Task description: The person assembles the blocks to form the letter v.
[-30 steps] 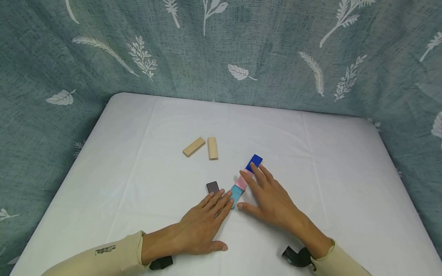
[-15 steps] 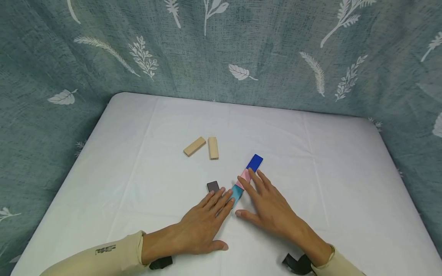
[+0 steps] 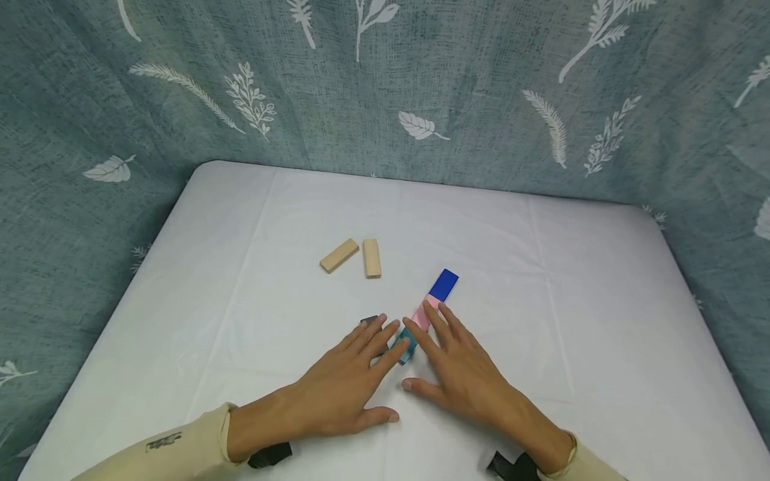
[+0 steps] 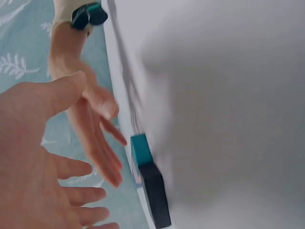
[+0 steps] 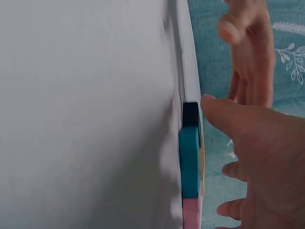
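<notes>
My left hand, fingers spread and straight, hovers over a dark grey block and covers most of it. In the left wrist view the dark block touches the end of a teal block. My right hand is spread beside the teal block and a pink block, its fingertips partly in front of them. A blue block continues the slanted row at the far end. Both wrist views show the hands raised off the blocks, holding nothing.
Two plain wooden blocks lie further back, left of the row. They rest on a white-covered table. A green leaf-patterned curtain hangs behind the table's far edge.
The left hand has lifted and shifted slightly, now covering more of the dark block. The right hand has drawn back a little toward the person, uncovering the blue block. The teal block has shifted slightly toward the dark one.
</notes>
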`<state>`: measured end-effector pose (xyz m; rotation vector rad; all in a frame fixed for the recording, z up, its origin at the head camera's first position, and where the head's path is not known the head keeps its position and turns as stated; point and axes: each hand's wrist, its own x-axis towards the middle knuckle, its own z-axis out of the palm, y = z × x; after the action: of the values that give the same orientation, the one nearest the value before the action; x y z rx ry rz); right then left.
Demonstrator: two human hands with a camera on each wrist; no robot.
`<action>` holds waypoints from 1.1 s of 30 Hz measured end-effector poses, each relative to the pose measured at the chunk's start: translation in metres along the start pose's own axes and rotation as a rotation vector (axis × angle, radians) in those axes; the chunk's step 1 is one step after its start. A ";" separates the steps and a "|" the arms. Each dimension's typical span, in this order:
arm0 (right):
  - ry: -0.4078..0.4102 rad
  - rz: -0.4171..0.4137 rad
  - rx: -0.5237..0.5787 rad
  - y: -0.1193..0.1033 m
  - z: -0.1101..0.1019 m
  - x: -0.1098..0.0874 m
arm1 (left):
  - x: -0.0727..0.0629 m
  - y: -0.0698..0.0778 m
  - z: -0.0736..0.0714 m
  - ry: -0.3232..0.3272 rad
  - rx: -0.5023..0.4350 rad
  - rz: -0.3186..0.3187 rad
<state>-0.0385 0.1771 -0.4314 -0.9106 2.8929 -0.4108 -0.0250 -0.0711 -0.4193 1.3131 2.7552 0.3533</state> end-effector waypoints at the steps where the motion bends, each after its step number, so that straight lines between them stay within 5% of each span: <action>1: -0.006 -0.003 -0.011 -0.002 0.001 0.000 | 0.000 -0.002 -0.001 0.011 -0.011 -0.003; 9: -0.022 -0.016 -0.071 -0.016 0.008 -0.002 | 0.005 -0.015 -0.010 0.082 -0.107 -0.057; 33: -0.072 0.039 -0.102 -0.030 0.021 0.001 | 0.018 -0.059 -0.021 0.241 -0.160 -0.192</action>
<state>-0.0198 0.1481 -0.4435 -0.8628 2.8830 -0.2251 -0.0842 -0.0972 -0.4123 1.0189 2.9394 0.7431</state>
